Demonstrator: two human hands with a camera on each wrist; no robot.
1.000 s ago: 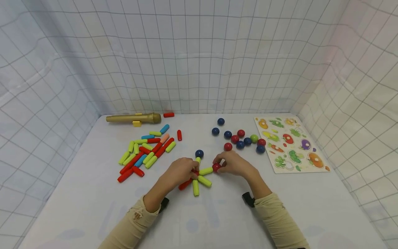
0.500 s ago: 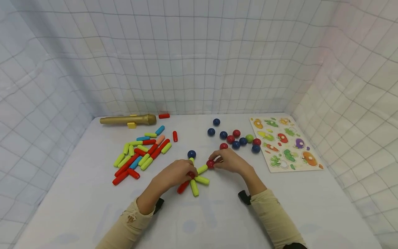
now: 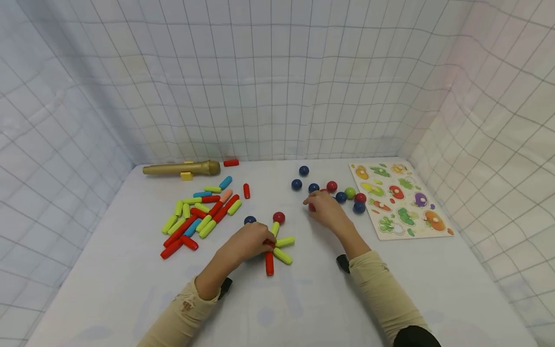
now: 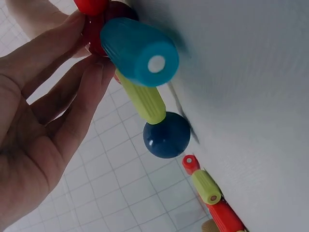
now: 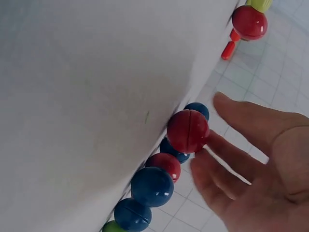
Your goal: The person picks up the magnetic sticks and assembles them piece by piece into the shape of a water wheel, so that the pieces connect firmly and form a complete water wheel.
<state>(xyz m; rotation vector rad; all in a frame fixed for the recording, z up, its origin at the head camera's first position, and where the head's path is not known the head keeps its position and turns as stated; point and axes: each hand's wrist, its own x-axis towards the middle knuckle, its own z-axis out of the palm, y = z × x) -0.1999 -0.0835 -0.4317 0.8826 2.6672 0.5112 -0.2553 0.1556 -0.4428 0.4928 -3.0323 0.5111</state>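
Observation:
In the head view my left hand pinches the dark red ball at the hub of a spoked figure of short rods. Green rods and a red rod stick out from that hub ball. A red ball caps one green rod, and a blue ball caps another. A blue rod also shows in the left wrist view. My right hand is at a loose red ball, fingers beside it and thumb apart from it.
Loose blue balls, red ones and a green ball lie beyond my right hand. A vegetable puzzle board is at right. Joined and loose rods lie at left, below a gold toy microphone. Gridded cloth walls enclose the table.
The spoked figure has turned counter-clockwise in my left hand, carrying its red ball to the top and blue ball leftward. My right hand has let go of that red ball and moved to the loose balls.

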